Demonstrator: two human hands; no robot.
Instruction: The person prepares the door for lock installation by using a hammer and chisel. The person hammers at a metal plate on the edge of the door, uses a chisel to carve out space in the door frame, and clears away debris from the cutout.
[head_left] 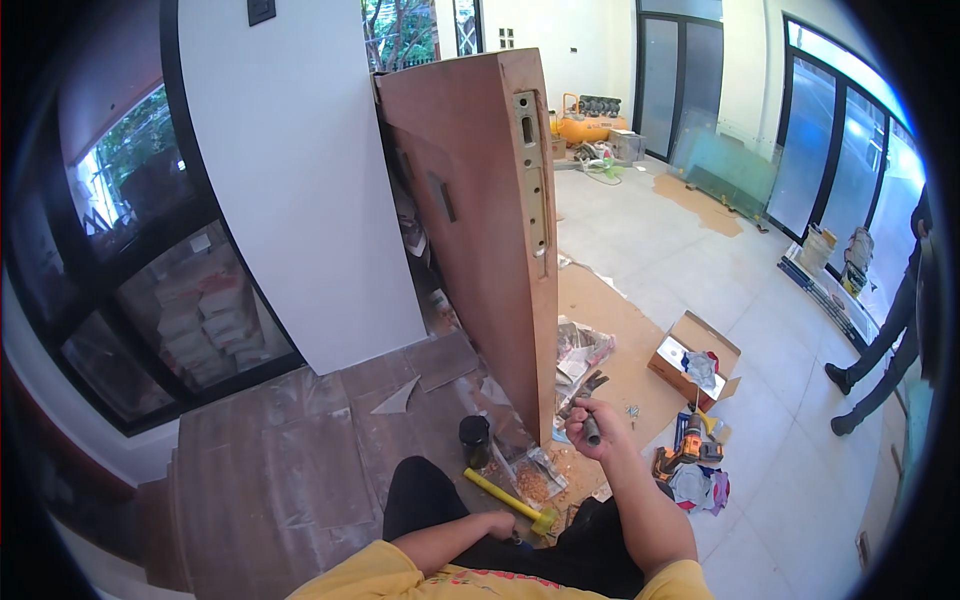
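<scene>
My right hand point(596, 432) grips a dark-handled tool with a forked metal head, apparently a claw hammer point(595, 385), in front of the edge of a standing brown door point(470, 230). A metal lock plate with cutouts point(525, 175) sits recessed in that edge. My left hand point(498, 525) is low at my lap, closed around something dark that I cannot make out. Beside it lies a yellow-handled mallet point(505, 495), with a black cylindrical container point(474, 440) farther back and wood shavings point(540, 477) near the door's foot.
An open cardboard box point(715, 335), an orange cordless drill point(680, 460) and rags point(690, 490) lie on the right. An orange compressor point(590, 130) and leaning glass sheets point(725, 170) stand farther back. A person's legs point(890, 350) are at the far right. Dusty boards point(260, 470) cover the left floor.
</scene>
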